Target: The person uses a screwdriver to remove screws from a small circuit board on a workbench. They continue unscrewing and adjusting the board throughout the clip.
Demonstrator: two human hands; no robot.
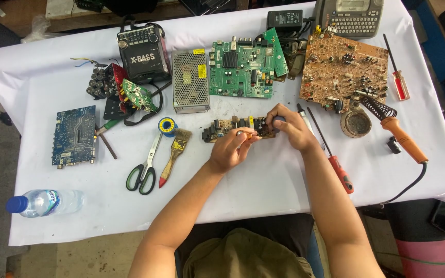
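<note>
With a narrow board like this I keep it flat on the counter and pin one end, so the pull at the other end doesn't twist it.

My left hand is closed down narrow, thumb and fingertips pinching a small pale part at the near edge of the small brown circuit board; I cannot tell whether the part is free of the board. My right hand is curled over the board's right end and grips it; what lies under the fingers is hidden.

The board lies in the middle of the white cloth, just right of the paintbrush and solder reel. Further off are the green circuit board and the large brown circuit board.
</note>
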